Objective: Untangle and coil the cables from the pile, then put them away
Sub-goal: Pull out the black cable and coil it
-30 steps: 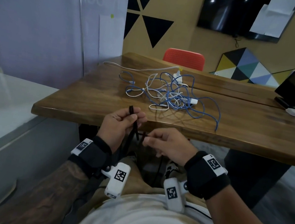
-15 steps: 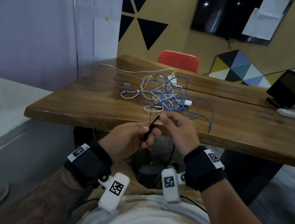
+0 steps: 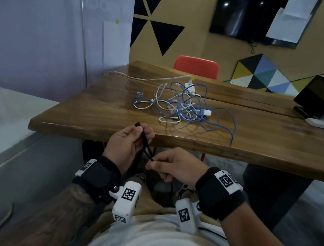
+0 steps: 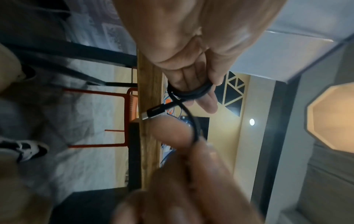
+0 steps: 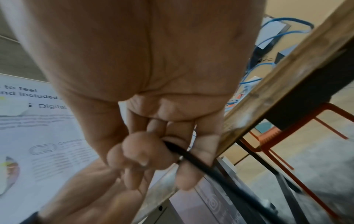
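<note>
Table [image 3: 260, 143] glossy grained wood; black cable [image 4: 188, 92] matt rubbery, plug [image 4: 153, 112] metal-tipped.

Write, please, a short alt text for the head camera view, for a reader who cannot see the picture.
Seen from above, a person's left hand and right hand hold a black cable between them at the near edge of a wooden table. On the table lies a tangled pile of blue and white cables; an orange chair stands behind.
</note>
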Demonstrator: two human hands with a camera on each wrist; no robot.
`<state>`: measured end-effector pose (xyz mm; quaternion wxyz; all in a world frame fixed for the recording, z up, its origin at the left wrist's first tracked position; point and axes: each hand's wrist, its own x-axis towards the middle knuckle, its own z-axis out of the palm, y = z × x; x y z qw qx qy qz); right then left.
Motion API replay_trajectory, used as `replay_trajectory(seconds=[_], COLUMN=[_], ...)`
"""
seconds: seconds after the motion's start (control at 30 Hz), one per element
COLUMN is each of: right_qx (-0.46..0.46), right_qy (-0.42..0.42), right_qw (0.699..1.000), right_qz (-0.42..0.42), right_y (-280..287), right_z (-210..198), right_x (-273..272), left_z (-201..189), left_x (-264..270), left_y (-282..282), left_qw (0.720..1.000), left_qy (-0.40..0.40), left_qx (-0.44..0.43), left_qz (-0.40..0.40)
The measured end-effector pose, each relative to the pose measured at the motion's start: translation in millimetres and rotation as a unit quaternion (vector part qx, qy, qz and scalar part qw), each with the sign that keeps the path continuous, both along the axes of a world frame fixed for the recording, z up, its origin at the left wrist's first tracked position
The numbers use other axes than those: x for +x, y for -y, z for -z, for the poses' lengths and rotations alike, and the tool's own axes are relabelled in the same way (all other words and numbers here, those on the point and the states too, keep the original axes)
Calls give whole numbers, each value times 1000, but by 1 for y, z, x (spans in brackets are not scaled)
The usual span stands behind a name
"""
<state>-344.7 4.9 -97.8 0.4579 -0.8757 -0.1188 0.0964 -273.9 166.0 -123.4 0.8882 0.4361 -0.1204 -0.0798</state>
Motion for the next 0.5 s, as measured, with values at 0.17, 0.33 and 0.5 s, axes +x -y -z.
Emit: replay_trajectory(seconds=[0.17, 0.33, 0.5], right_qx=[47, 137, 121], right_qy=[95, 200, 256], right_qw=[993, 967, 950], right_qz=[47, 84, 132], right_y=[3, 21, 32], right_z=[-10, -11, 8], right_x=[-1, 8, 22], left_z=[12, 3, -10], left_x=[-1, -15, -24], left_y=[1, 9, 6], left_qw=[965, 966, 954], left_qy=[155, 108, 76], left_qx=[213, 177, 164], left_qz=[7, 153, 238])
